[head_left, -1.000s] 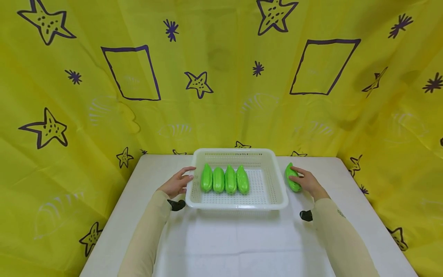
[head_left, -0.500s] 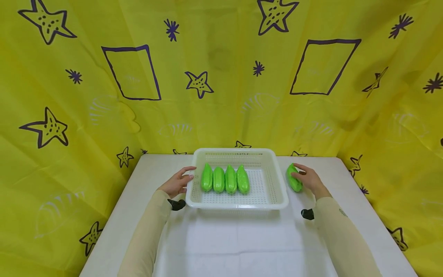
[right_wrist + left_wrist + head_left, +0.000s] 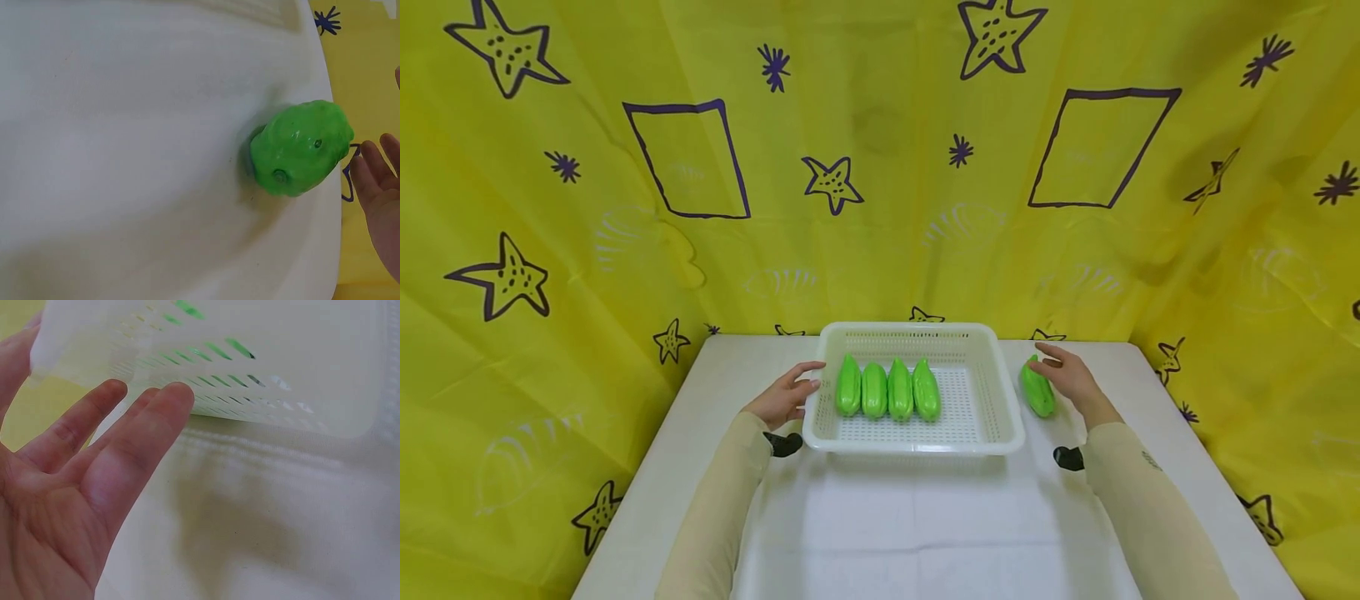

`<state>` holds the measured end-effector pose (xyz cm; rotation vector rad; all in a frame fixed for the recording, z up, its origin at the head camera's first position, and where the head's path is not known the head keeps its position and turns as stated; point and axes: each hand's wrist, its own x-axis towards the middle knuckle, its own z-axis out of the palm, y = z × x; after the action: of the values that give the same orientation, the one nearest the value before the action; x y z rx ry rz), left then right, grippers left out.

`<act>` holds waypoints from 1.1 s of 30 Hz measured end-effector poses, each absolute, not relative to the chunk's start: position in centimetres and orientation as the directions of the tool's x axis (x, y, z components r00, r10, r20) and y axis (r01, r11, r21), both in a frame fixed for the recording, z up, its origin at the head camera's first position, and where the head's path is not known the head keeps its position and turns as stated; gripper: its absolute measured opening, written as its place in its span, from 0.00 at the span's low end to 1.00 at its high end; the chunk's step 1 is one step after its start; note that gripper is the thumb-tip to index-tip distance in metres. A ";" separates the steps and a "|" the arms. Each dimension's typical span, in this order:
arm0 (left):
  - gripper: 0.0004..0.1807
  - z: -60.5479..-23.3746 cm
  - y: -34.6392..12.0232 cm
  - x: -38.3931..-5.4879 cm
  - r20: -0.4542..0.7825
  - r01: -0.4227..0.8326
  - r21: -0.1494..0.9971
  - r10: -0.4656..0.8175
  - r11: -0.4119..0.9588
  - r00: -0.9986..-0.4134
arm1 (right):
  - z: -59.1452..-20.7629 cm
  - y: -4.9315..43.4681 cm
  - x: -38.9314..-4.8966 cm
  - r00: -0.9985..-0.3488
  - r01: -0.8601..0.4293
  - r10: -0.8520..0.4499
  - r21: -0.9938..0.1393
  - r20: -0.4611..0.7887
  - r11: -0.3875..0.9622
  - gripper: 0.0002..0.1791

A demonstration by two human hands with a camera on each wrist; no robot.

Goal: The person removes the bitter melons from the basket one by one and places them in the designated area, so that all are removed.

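Observation:
In the head view, my left hand [image 3: 781, 398] is at the left side of a white plastic basket [image 3: 917, 447], its fingertips right at the rim. The left wrist view shows its fingers [image 3: 140, 450] fairly straight against the basket's slotted wall [image 3: 312, 356]. Right of the basket, a glossy green gourd-like vegetable [image 3: 1038, 395] lies lengthwise on the table. My right hand [image 3: 1071, 382] is beside its far end, fingers extended and spread. In the right wrist view, a gap shows between the fingertips and the lumpy green vegetable [image 3: 303, 150].
Several similar green vegetables [image 3: 874, 390] lie side by side in the left part of the basket. The white table [image 3: 917, 517] is bounded at the back and sides by yellow curtains [image 3: 880, 250] with starfish drawings.
My right hand has let go of the green vegetable, and its fingers have spread and drawn back to the right. The vegetable has shifted slightly right. My left hand and the basket have stayed put.

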<state>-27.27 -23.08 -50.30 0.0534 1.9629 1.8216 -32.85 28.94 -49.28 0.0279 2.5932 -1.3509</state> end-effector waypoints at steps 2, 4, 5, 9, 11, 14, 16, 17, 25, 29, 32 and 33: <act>0.29 -50.3 -23.1 -27.2 -0.300 -0.275 0.954 0.330 0.122 -0.895 | -49.0 28.7 -32.9 -0.979 0.103 -0.086 -0.813 -0.185 0.573 0.41; 0.28 -50.3 -23.0 -27.2 -0.303 -0.278 0.953 0.326 0.121 -0.895 | -48.7 28.4 -33.0 -0.982 0.087 -0.092 -0.822 -0.167 0.563 0.41; 0.28 -50.3 -23.0 -27.2 -0.303 -0.277 0.953 0.325 0.123 -0.896 | -48.5 28.3 -33.0 -0.983 0.079 -0.094 -0.826 -0.158 0.559 0.42; 0.28 -50.4 -23.0 -27.2 -0.308 -0.282 0.951 0.317 0.126 -0.897 | -47.6 27.5 -33.1 -0.986 0.060 -0.096 -0.831 -0.135 0.553 0.42; 0.28 -50.4 -23.0 -27.3 -0.312 -0.285 0.950 0.314 0.129 -0.897 | -47.1 27.1 -33.1 -0.987 0.054 -0.096 -0.833 -0.127 0.551 0.42; 0.28 -50.5 -23.0 -27.3 -0.317 -0.290 0.948 0.312 0.132 -0.896 | -46.3 26.4 -33.1 -0.989 0.034 -0.105 -0.839 -0.108 0.542 0.42; 0.28 -50.5 -23.1 -27.3 -0.316 -0.288 0.948 0.312 0.135 -0.896 | -45.8 25.9 -33.1 -0.989 0.019 -0.115 -0.847 -0.094 0.531 0.41; 0.28 -50.5 -23.1 -27.3 -0.317 -0.289 0.948 0.311 0.134 -0.896 | -45.5 25.6 -33.0 -0.989 0.008 -0.123 -0.852 -0.085 0.524 0.41; 0.28 -50.6 -23.1 -27.3 -0.314 -0.287 0.949 0.311 0.131 -0.897 | -43.8 23.8 -32.9 -0.986 -0.042 -0.161 -0.883 -0.039 0.467 0.38; 0.29 -50.6 -23.2 -27.3 -0.289 -0.267 0.957 0.335 0.111 -0.897 | -43.2 22.9 -32.8 -0.983 -0.063 -0.182 -0.885 -0.024 0.462 0.39; 0.29 -50.6 -23.3 -27.3 -0.277 -0.258 0.961 0.349 0.100 -0.895 | -42.7 22.1 -32.6 -0.978 -0.071 -0.208 -0.892 -0.027 0.446 0.39; 0.29 -50.6 -23.3 -27.3 -0.279 -0.260 0.960 0.346 0.102 -0.896 | -42.5 21.9 -32.5 -0.976 -0.068 -0.215 -0.895 -0.031 0.441 0.39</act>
<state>-27.34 -23.27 -50.56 0.0839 1.9482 1.8453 -32.54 21.90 -42.48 -0.2517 2.5445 -1.5710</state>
